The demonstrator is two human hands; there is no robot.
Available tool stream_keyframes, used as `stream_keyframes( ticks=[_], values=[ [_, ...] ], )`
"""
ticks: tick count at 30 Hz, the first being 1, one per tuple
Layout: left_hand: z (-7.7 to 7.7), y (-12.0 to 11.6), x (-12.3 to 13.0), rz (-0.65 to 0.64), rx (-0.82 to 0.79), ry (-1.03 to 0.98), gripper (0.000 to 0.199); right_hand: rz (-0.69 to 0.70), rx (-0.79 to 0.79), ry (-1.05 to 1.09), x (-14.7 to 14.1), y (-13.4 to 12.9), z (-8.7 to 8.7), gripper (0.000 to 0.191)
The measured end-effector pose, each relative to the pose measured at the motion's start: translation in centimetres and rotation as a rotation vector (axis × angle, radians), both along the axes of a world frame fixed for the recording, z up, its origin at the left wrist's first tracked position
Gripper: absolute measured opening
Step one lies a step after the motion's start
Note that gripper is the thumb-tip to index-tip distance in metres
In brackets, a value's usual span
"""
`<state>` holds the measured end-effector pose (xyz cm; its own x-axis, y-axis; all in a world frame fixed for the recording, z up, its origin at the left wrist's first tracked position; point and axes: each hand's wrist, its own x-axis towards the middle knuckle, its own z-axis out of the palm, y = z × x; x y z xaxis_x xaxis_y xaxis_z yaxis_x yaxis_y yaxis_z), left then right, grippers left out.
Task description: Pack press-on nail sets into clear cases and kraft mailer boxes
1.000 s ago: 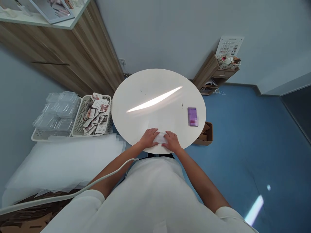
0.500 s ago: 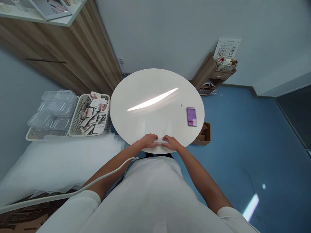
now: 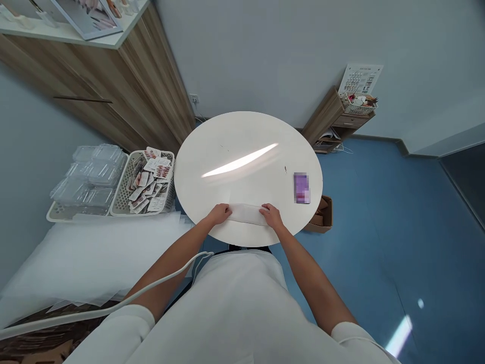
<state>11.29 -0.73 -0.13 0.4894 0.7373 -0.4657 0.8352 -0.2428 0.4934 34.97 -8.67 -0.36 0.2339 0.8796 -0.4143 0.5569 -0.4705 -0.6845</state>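
Note:
A strip of folded white sheet (image 3: 245, 214) lies near the front edge of the round white table (image 3: 242, 131). At its left end my left hand (image 3: 220, 213) is closed, with the fingertips pinching the sheet. My right hand (image 3: 271, 215) grips the other end, thumb and fingers together. Between the two hands the strip is stretched out, wider than it is tall. To the right on the table rests a purple item (image 3: 302, 188), its details blurred.
Left of the table are a basket of printed cards (image 3: 147, 182), clear plastic boxes (image 3: 93, 172) and a stack of translucent sheets (image 3: 102, 253). A cardboard box (image 3: 321, 215) stands on the floor at right. A white cable (image 3: 151, 280) crosses above my left arm.
My hands have moved apart, the left one leftward and the right one slightly right. More of the folded sheet now shows between them. The whole view has shifted a little.

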Motion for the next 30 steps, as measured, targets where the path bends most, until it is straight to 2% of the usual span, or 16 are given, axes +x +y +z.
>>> stream_keyframes(
  ticks=[4, 7, 9, 12, 13, 15, 17, 20, 23, 30],
  values=[
    [0.0, -0.6, -0.7, 0.089, 0.034, 0.075, 0.025, -0.149, 0.05, -0.046, 0.3, -0.7, -1.1, 0.04],
    [0.8, -1.9, -0.2, 0.093, 0.224, 0.081, 0.04, -0.313, 0.14, -0.095, 0.1, -2.0, -1.6, 0.053],
    [1.5, -2.9, 0.7, -0.097, 0.354, -0.002, 0.054, -0.394, 0.141, -0.075, -0.4, -3.2, -2.0, 0.061],
    [1.9, -4.5, 2.6, -0.451, 0.359, -0.067, 0.066, -0.389, 0.087, 0.002, -1.5, -4.5, -2.6, 0.067],
    [1.8, -4.9, 3.2, -0.513, 0.351, -0.055, 0.07, -0.386, 0.097, 0.008, -1.9, -4.7, -2.7, 0.07],
    [1.4, -5.6, 4.0, -0.555, 0.339, -0.003, 0.077, -0.396, 0.123, 0.018, -2.3, -4.6, -2.9, 0.073],
    [0.8, -5.9, 4.4, -0.559, 0.335, 0.043, 0.083, -0.375, 0.099, 0.026, -2.4, -3.9, -2.6, 0.068],
    [0.3, -5.9, 4.4, -0.581, 0.331, 0.069, 0.088, -0.27, -0.026, 0.014, -2.0, -2.8, -1.8, 0.045],
    [0.4, -5.9, 4.3, -0.587, 0.325, 0.08, 0.087, -0.263, -0.072, -0.014, -1.5, -2.3, -1.2, 0.028],
    [0.2, -7.8, 4.6, -0.568, 0.308, -0.018, 0.086, -0.322, -0.047, -0.052, -0.9, -2.7, -0.4, 0.027]
  ],
)
